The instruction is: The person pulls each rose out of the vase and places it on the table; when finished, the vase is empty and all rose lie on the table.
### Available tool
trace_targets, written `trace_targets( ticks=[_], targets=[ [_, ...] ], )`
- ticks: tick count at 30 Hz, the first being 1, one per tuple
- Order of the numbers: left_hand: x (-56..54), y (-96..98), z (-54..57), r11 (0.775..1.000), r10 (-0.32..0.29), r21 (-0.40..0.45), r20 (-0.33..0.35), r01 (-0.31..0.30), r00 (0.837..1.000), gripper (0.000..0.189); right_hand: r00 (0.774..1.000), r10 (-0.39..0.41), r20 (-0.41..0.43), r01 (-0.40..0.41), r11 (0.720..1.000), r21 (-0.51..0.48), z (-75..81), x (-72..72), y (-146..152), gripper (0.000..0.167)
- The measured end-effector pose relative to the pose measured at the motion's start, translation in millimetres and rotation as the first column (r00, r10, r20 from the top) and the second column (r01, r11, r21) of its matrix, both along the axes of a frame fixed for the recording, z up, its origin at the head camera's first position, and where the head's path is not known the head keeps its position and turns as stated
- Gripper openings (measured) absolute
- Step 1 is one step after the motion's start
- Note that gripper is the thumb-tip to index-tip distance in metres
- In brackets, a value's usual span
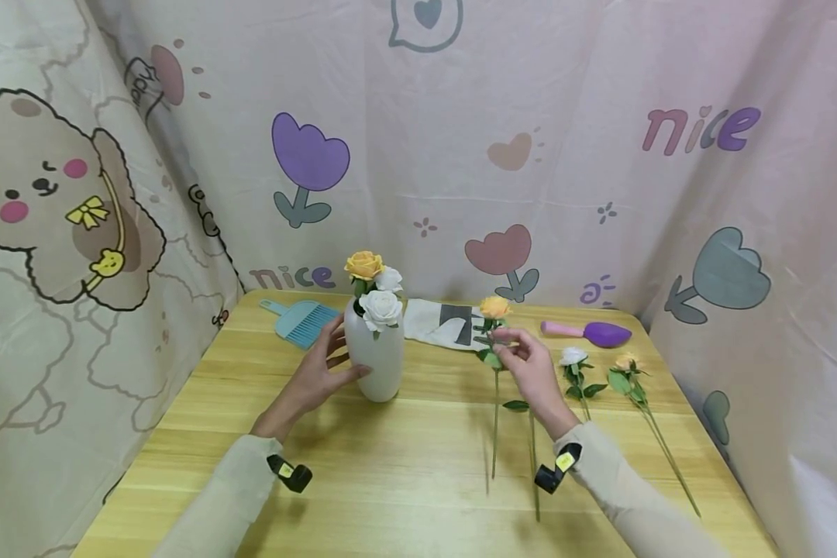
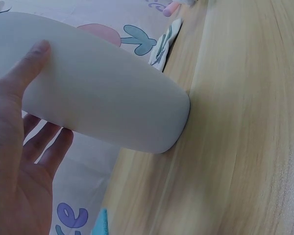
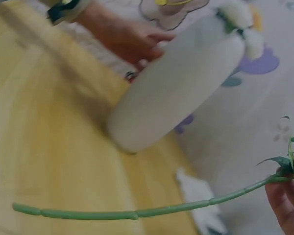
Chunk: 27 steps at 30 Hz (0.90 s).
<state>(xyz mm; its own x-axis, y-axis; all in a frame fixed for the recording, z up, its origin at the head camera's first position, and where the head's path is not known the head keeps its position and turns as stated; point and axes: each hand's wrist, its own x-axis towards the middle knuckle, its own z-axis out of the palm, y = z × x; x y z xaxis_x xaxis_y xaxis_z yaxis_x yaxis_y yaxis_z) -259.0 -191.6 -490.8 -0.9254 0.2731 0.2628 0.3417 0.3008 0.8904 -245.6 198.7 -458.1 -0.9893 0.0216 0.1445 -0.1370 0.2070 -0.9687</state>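
Note:
My left hand [image 1: 318, 372] grips a tall white vase [image 1: 378, 364], thumb on the near side and fingers round the far side. The vase stands on the wooden table, with a yellow rose [image 1: 364, 265] and two white roses [image 1: 381, 310] at its mouth. To the right, my right hand [image 1: 530, 370] pinches another yellow rose [image 1: 495, 308] just below its bloom. Its long green stem [image 3: 171, 209] hangs down in the head view, its lower end bare. In the left wrist view the vase [image 2: 108, 93] lies between thumb and fingers.
Right of my right hand lie a white rose [image 1: 573, 356] and a peach rose [image 1: 626, 363]. Another stem [image 1: 533, 473] passes beneath my right wrist. Along the back are a blue dustpan [image 1: 310, 325], a white-and-grey cloth item [image 1: 432, 324] and a purple trowel [image 1: 607, 335] with a pink handle.

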Motion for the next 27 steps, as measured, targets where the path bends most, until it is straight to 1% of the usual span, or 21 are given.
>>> trace_targets(
  ticks=[2, 7, 10, 14, 18, 20, 23, 27],
  targets=[
    [-0.1, -0.3, 0.0, 1.000, 0.001, 0.001, 0.001, -0.001, 1.000, 0.107, 1.000, 0.014, 0.016, -0.014, 1.000, 0.026, -13.3, 2.5, -1.3, 0.029],
    [-0.3, -0.6, -0.7, 1.000, 0.004, 0.003, 0.005, -0.004, 1.000, 0.107, 0.996, 0.033, 0.078, -0.041, 0.993, 0.108, -39.2, 9.8, -7.6, 0.026],
    [-0.6, -0.6, -1.5, 1.000, 0.004, 0.007, 0.006, -0.004, 1.000, 0.107, 0.990, 0.033, 0.136, -0.051, 0.990, 0.133, -54.2, 11.6, -11.2, 0.025],
    [-1.0, -0.3, -2.3, 1.000, 0.002, 0.010, 0.009, -0.003, 1.000, 0.106, 0.984, 0.016, 0.178, -0.049, 0.982, 0.185, -69.7, 11.6, -14.0, 0.025],
    [-1.2, -0.1, -2.6, 1.000, 0.003, 0.009, 0.016, -0.004, 1.000, 0.106, 0.985, 0.005, 0.172, -0.051, 0.963, 0.265, -76.5, 12.9, -15.8, 0.022],
    [-1.3, 0.0, -2.6, 1.000, 0.003, 0.008, 0.018, -0.003, 1.000, 0.106, 0.983, 0.011, 0.182, -0.066, 0.953, 0.295, -78.2, 14.2, -16.6, 0.021],
    [-1.1, 0.2, -2.0, 1.000, 0.004, 0.006, 0.018, -0.004, 1.000, 0.106, 0.980, 0.026, 0.197, -0.090, 0.942, 0.323, -79.8, 15.3, -17.6, 0.020],
    [-0.7, 0.3, -1.4, 1.000, 0.007, 0.005, 0.021, -0.007, 1.000, 0.107, 0.982, 0.025, 0.186, -0.089, 0.935, 0.344, -81.1, 15.2, -18.3, 0.019]
  ],
)
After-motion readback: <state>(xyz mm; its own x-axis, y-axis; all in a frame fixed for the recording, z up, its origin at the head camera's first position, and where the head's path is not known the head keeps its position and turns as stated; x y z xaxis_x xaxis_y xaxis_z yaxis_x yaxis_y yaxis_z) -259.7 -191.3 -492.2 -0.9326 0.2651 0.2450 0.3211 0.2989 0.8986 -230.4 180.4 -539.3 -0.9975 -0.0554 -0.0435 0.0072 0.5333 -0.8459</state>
